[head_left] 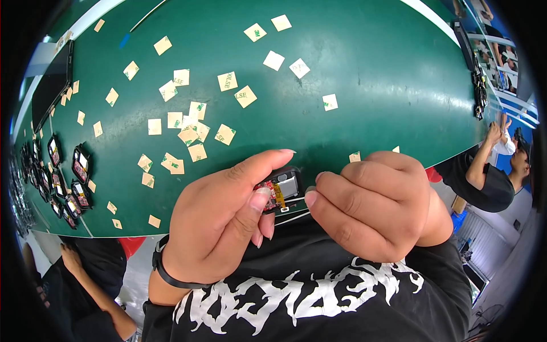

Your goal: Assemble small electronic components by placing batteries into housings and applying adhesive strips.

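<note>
My left hand (222,211) is closed round a small black electronic device (292,178) with its inside showing. A red circuit board (268,200), a silver rectangular part and a strip of amber tape (279,195) lie within the black housing. My left thumb presses on the board's near side. Close at its right, my right hand (370,208) pinches a thin, pale, stick-like tool (294,199). The tool's tip reaches the device beside the amber tape; most of its length is hidden by my fingers.
Square cream stickers (227,81) lie scattered over the green table (387,68), some overlapping. Several similar open devices (81,162) are grouped at the left edge, near a dark flat panel (54,85). A co-worker (484,176) sits at the right, another person's arm (94,285) shows lower left.
</note>
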The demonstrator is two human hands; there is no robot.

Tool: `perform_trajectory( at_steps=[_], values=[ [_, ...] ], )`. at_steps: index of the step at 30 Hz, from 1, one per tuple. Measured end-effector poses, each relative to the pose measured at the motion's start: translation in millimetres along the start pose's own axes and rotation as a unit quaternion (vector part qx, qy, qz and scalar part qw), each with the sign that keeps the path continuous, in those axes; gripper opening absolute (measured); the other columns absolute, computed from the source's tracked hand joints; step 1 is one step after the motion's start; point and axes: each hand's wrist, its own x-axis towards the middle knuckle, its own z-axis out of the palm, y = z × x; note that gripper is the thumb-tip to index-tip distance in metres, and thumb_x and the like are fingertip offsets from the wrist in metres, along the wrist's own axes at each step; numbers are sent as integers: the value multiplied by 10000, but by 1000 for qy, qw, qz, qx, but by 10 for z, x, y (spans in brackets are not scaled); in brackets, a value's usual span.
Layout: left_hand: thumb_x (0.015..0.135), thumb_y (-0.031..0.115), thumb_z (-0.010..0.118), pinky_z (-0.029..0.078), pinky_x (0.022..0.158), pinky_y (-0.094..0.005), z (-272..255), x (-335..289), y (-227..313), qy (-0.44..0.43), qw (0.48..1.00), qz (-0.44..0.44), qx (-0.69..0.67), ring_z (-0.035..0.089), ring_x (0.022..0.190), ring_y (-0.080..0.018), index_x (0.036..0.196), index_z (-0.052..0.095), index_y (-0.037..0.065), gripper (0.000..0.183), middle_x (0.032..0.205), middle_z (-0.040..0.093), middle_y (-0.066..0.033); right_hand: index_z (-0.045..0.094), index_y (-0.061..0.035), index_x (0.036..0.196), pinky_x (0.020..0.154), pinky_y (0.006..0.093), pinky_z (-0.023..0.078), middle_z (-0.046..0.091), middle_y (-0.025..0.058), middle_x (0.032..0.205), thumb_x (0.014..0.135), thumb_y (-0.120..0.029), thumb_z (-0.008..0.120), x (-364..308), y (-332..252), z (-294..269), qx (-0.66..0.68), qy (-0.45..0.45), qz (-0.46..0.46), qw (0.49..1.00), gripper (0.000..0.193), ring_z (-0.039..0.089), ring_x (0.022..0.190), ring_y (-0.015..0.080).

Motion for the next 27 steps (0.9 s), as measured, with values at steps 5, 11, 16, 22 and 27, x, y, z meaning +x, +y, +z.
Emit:
perform_trajectory(
  at_steps=[5,11,16,22,27],
  values=[
    [1059,3,453,489,542,-243,15,-6,-14,7,1000,17,14,581,607,-99,1373,578,-37,340,840,633,-68,674,48,885,434,250,373,676,132,782,682,-13,731,-36,20,45,19,24,-21,999,219,574,592,165],
    [1057,2,459,487,540,-238,41,-25,5,19,1000,12,11,587,607,-98,1356,592,-36,329,851,646,-71,674,50,887,440,256,376,691,151,801,694,-21,720,-10,-45,-59,-20,-19,-16,999,211,580,606,175],
    [1050,-4,467,487,539,-235,33,-12,4,24,1000,0,3,590,604,-95,1342,606,-29,325,850,649,-70,674,48,891,436,255,366,695,155,805,690,-21,717,-30,-36,-26,-20,-8,-22,1000,216,582,610,175],
    [1047,-3,471,487,538,-232,41,-13,-4,23,1000,-7,7,591,605,-93,1331,618,-24,320,830,643,-62,668,49,890,435,257,365,684,149,794,681,-17,723,-63,3,45,6,18,-32,999,226,575,601,174],
    [1048,-1,467,485,537,-234,69,-2,-15,31,999,2,19,587,598,-91,1326,623,-20,319,797,635,-57,662,51,894,435,258,362,677,143,789,684,-14,724,-73,6,65,10,12,-33,999,229,566,592,173]
  ],
)
